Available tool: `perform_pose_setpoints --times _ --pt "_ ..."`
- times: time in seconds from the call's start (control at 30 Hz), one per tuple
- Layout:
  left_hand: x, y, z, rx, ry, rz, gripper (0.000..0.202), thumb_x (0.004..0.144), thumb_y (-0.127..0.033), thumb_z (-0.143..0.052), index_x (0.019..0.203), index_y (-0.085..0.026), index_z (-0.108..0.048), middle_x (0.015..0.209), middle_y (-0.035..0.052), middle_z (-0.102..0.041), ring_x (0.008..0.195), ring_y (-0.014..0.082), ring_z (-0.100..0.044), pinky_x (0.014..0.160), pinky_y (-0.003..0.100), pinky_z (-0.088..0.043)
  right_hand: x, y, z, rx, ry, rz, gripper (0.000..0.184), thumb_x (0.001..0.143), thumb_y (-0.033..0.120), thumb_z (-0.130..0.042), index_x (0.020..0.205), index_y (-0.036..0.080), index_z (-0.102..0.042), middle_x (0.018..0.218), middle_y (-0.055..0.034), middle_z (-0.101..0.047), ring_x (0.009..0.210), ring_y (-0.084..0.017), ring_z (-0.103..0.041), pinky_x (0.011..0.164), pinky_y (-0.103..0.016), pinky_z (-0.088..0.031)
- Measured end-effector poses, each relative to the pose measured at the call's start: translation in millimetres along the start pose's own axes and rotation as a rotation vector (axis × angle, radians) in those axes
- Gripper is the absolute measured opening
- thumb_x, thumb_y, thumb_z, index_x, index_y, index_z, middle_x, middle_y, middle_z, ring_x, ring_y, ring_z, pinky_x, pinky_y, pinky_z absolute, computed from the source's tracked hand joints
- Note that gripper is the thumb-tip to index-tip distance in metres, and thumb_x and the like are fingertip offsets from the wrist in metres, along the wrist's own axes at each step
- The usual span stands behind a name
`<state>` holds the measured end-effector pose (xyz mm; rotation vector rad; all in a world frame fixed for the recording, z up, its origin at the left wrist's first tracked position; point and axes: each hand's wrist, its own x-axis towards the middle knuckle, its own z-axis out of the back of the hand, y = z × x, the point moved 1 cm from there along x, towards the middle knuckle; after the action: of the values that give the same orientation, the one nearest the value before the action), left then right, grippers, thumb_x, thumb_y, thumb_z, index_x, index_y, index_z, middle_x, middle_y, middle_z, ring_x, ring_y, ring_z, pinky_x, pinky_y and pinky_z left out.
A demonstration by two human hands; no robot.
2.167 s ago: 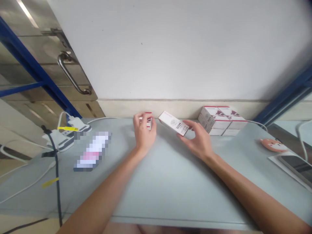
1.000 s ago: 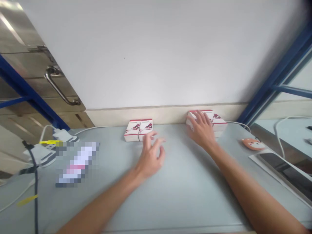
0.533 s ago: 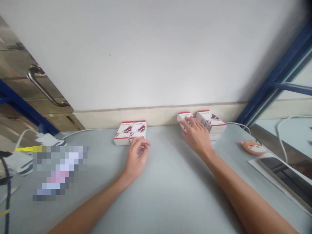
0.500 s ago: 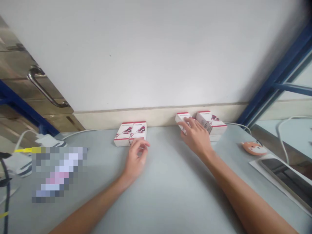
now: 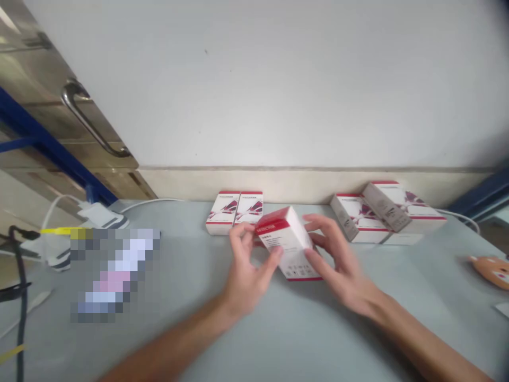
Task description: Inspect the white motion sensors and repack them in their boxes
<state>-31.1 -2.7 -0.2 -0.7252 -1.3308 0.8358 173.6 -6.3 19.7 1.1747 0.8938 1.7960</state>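
Note:
A white cardboard box with red edges (image 5: pixel 292 246) is tilted between my two hands above the table, its printed side towards me. My left hand (image 5: pixel 250 265) grips its left side, thumb on the printed face. On the right side, the fingers and thumb of my right hand (image 5: pixel 338 265) close on the same box. Behind my left hand, two similar boxes (image 5: pixel 223 211) lie side by side near the wall. To the right, several more of these boxes (image 5: pixel 360 215) lie together, one (image 5: pixel 405 204) resting on top of others.
A pale wall (image 5: pixel 278 90) rises behind the grey-blue table (image 5: pixel 191 339). On the left are white adapters (image 5: pixel 99 215), a black cable (image 5: pixel 22 307) and a blurred-out item (image 5: pixel 119 270). An orange animal-face object (image 5: pixel 491 271) lies at the right edge.
My right hand has brought a box from the right group to the middle. My left hand has moved from beside the left pair to grip it. The camera view has shifted right.

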Motion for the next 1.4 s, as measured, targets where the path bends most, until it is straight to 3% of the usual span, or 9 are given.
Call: perform_pose_setpoints --times 0.17,0.37,0.63,0.73,0.87,0.97,1.07,1.23,1.4 --pt "-3.1 -7.8 5.7 0.216 0.009 -0.427 0.046 0.091 -0.009 -0.072 0.124 -0.029 -0.047 0.141 0.0128 -0.057 0.132 0.0269 -0.061 0.107 0.050 -0.056 -2.2 1.6 4.7 -0.177 0.002 0.151 0.053 0.104 0.036 -0.056 0.155 0.037 -0.038 0.134 -0.0109 -0.064 0.122 -0.029 -0.066 0.105 -0.049 -0.056" --pt "0.9 -16.2 10.4 0.401 0.058 -0.450 0.025 0.091 -0.001 -0.063 0.097 -0.024 -0.059 0.142 0.0097 -0.057 0.119 0.0241 -0.064 0.096 0.042 -0.060 -6.8 4.6 2.6 -0.341 -0.012 0.191 0.045 0.103 0.042 -0.055 0.144 0.031 -0.041 0.129 -0.0132 -0.070 0.114 -0.032 -0.070 0.093 -0.049 -0.059" --pt "-1.4 -17.4 9.9 0.444 0.056 -0.502 0.030 0.088 0.003 -0.062 0.103 -0.024 -0.063 0.139 0.0113 -0.057 0.116 0.0241 -0.064 0.092 0.041 -0.063 -1.5 15.2 13.9 -0.506 -0.093 0.263 0.030 0.103 0.050 -0.053 0.122 0.028 -0.056 0.101 -0.0086 -0.076 0.081 -0.027 -0.073 0.067 -0.040 -0.054" --pt "-4.5 -19.5 10.2 0.503 0.122 -0.600 0.050 0.085 0.005 -0.061 0.122 -0.029 -0.064 0.139 0.0114 -0.054 0.119 0.0251 -0.063 0.091 0.042 -0.063 -4.0 23.0 19.3 -0.399 -0.154 0.203 0.037 0.109 0.051 -0.037 0.096 0.028 -0.063 0.077 -0.0044 -0.068 0.062 -0.022 -0.061 0.056 -0.037 -0.044" --pt "-8.5 -24.8 8.8 0.517 0.263 -0.631 0.051 0.087 -0.011 -0.073 0.128 -0.040 -0.067 0.133 0.0061 -0.058 0.120 0.0257 -0.064 0.091 0.037 -0.063 -4.6 33.2 20.2 -0.194 -0.229 0.021 0.056 0.109 0.058 -0.039 0.064 0.026 -0.049 0.059 -0.0017 -0.044 0.052 -0.018 -0.042 0.048 -0.035 -0.034" --pt "-8.5 -25.6 7.6 0.453 0.409 -0.476 0.037 0.088 -0.024 -0.077 0.123 -0.036 -0.072 0.115 0.0046 -0.066 0.105 0.0248 -0.070 0.089 0.035 -0.063 1.2 35.4 15.0 -0.040 -0.172 -0.164 0.047 0.104 0.061 -0.049 0.076 0.026 -0.061 0.067 -0.0009 -0.050 0.060 -0.018 -0.047 0.050 -0.030 -0.040" --pt "-7.7 -25.1 8.3 0.420 0.448 -0.485 0.034 0.088 -0.022 -0.074 0.118 -0.037 -0.073 0.105 0.0018 -0.068 0.092 0.0207 -0.070 0.081 0.032 -0.062 7.6 33.8 11.6 0.095 -0.162 -0.285 0.034 0.101 0.058 -0.057 0.094 0.027 -0.067 0.077 0.0003 -0.058 0.063 -0.016 -0.052 0.050 -0.026 -0.043" --pt "-6.9 -26.2 11.4 0.551 0.331 -0.718 0.053 0.079 -0.001 -0.064 0.116 -0.038 -0.069 0.120 0.0050 -0.059 0.102 0.0212 -0.066 0.078 0.032 -0.059 9.4 29.2 12.1 0.220 -0.138 -0.374 0.028 0.096 0.053 -0.067 0.105 0.027 -0.065 0.084 0.0015 -0.062 0.064 -0.014 -0.055 0.052 -0.023 -0.044" --pt "-1.7 -28.3 13.4 0.595 0.219 -0.762 0.039 0.069 0.003 -0.060 0.094 -0.027 -0.053 0.122 0.0095 -0.061 0.108 0.0250 -0.064 0.079 0.039 -0.059 8.1 25.2 11.5 0.230 -0.159 -0.354 0.027 0.094 0.051 -0.069 0.102 0.026 -0.065 0.085 0.0013 -0.061 0.064 -0.013 -0.054 0.053 -0.023 -0.042"
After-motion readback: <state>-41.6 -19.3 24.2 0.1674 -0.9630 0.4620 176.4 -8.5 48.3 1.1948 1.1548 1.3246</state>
